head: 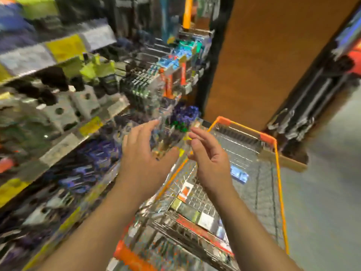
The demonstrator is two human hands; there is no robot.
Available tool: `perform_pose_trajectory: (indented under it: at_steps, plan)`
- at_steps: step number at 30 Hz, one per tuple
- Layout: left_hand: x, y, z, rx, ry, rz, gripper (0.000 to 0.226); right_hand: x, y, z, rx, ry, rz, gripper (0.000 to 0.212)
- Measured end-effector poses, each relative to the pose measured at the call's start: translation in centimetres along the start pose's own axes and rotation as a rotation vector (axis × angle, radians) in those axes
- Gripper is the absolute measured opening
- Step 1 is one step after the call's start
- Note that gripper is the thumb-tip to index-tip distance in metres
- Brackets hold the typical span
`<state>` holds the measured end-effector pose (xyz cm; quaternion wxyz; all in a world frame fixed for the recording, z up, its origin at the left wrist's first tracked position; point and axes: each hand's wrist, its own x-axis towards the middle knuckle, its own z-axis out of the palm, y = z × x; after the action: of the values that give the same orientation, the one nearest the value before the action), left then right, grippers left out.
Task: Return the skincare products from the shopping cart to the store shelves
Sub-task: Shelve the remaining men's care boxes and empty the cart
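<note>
Down in the shopping cart (273,145) I see the remaining products: an orange-and-white box (185,190) lying on the wire floor, a bluish packet (239,175) farther in against the mesh, and flat packs (197,216) with green, white and red panels on the near fold-out section. All of them lie below and behind my hands, well apart from the fingers. My left hand (145,153) is raised with fingers spread and relaxed, holding nothing, reaching toward the store shelves (64,141) on the left. My right hand (208,156) hovers just beside it over the cart's orange rim, fingers loosely curled; something pale shows at its fingertips, but blur keeps me from telling whether it pinches anything. Yellow price tags (90,126) line the shelf edges, yet no writing or brand is readable anywhere.
</note>
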<state>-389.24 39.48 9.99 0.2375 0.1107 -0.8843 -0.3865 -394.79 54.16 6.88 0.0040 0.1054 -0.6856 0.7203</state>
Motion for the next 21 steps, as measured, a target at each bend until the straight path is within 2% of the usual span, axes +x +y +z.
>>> perform_pose_trajectory:
  at_steps: [4,9,12,15,18,21]
  plan:
    - [0.3,0.7,5.8,0.028,-0.146,-0.032,0.081,1.1,3.8,-5.5,-0.020,0.150,0.130,0.037]
    - [0.5,0.9,11.1,0.037,-0.373,-0.169,0.082,2.5,8.7,-11.6,0.016,0.329,0.289,0.017]
    - [0.5,0.7,13.8,0.048,-0.441,-0.204,0.078,3.2,11.5,-14.1,-0.006,0.405,0.373,0.028]
    - [0.6,0.0,16.3,0.048,-0.499,-0.220,0.070,3.5,14.4,-15.8,-0.031,0.470,0.441,0.025]
    - [1.3,-0.7,19.0,0.060,-0.571,-0.254,0.075,3.4,17.7,-17.1,-0.061,0.513,0.502,0.018]
    - [1.8,-1.7,22.3,0.091,-0.631,-0.262,0.077,3.1,21.6,-18.5,-0.118,0.538,0.600,0.025]
